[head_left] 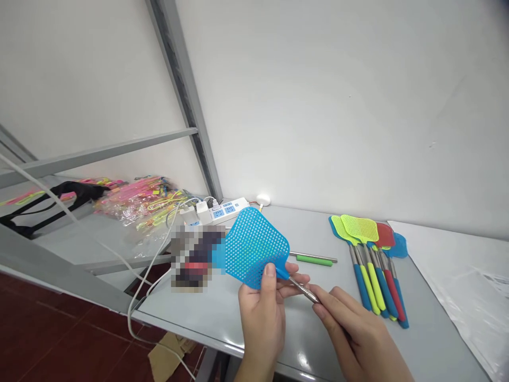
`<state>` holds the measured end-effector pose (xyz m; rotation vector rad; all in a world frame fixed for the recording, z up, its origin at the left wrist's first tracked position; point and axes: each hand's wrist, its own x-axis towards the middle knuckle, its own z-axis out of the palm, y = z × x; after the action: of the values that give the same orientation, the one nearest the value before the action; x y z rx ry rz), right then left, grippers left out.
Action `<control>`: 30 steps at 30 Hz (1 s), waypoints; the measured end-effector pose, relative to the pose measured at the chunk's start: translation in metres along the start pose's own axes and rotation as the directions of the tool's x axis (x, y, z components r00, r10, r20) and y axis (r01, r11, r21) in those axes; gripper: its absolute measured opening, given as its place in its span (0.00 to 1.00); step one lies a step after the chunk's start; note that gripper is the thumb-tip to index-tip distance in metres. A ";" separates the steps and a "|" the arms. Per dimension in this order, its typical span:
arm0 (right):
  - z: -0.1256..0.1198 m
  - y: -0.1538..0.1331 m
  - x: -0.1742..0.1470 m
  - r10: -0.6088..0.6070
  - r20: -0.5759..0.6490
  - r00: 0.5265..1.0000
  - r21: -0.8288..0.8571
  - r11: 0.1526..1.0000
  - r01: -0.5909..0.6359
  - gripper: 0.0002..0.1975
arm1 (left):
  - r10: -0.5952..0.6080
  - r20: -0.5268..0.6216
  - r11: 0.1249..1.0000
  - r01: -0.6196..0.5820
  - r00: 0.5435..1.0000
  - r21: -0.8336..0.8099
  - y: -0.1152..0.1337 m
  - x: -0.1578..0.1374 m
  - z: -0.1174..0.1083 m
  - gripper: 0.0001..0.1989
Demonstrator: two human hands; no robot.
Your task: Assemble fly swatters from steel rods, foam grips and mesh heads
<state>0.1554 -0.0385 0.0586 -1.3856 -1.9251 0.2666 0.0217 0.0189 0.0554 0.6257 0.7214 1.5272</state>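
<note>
A blue fly swatter (256,244) is held up over the grey table, its mesh paddle tilted toward the upper left. My left hand (262,313) pinches the lower edge of the paddle near its neck, the thumb lying on the front. Around the metal shaft, my right hand (358,331) is closed; its fingers and palm hide the lower end. Behind the swatter lies a metal rod with a green grip (314,260), partly covered by the paddle. Right of my hands, several fly swatters (360,229) in yellow, red and blue lie stacked, handles toward me.
A white power strip (226,211) with plugs and cables stands near the wall. Shiny plastic packs (139,199) and a black strap (75,191) lie on the left shelf. White plastic sheeting (457,286) covers the table's right side. A grey metal post (191,101) rises behind.
</note>
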 end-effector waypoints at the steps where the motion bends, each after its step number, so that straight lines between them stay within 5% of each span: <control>1: 0.000 -0.001 0.000 0.000 -0.009 1.000 -0.003 1.000 0.000 0.16 | 0.000 0.010 1.000 0.000 1.000 0.009 -0.001 0.000 0.000 0.14; 7: -0.002 -0.002 0.002 0.009 -0.068 0.998 0.020 1.000 -0.008 0.12 | -0.025 0.080 0.999 0.022 0.996 0.045 -0.013 -0.003 0.001 0.13; 15: -0.004 -0.006 0.011 0.250 0.133 0.959 0.312 0.908 -0.280 0.16 | -0.054 0.132 0.996 0.043 0.990 0.083 -0.012 -0.008 0.003 0.17; 18: 0.003 -0.011 0.017 0.313 0.223 0.923 0.351 0.858 -0.376 0.17 | -0.074 0.081 0.996 0.071 0.994 0.045 -0.008 0.002 0.001 0.14; 23: 0.009 -0.002 0.009 0.320 0.280 0.905 0.238 0.890 -0.388 0.13 | -0.023 -0.092 0.997 0.015 0.995 -0.080 -0.009 0.021 -0.002 0.13; 25: 0.008 0.007 0.001 0.338 0.242 0.909 0.215 0.895 -0.390 0.16 | -0.019 -0.006 0.999 0.019 1.000 0.038 -0.007 0.022 -0.006 0.14; 27: 0.005 0.017 -0.007 0.370 0.143 0.918 0.199 0.898 -0.393 0.17 | -0.088 0.207 0.944 0.016 0.974 0.329 0.000 0.023 -0.013 0.15; 30: -0.003 0.032 -0.016 0.419 -0.029 0.907 0.144 0.900 -0.411 0.18 | -0.102 0.390 0.667 -0.228 0.915 0.709 0.015 0.029 -0.029 0.11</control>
<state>0.1829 -0.0405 0.0356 -1.6829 -1.5149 0.5433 -0.0120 0.0453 0.0469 1.5619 1.0089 1.0497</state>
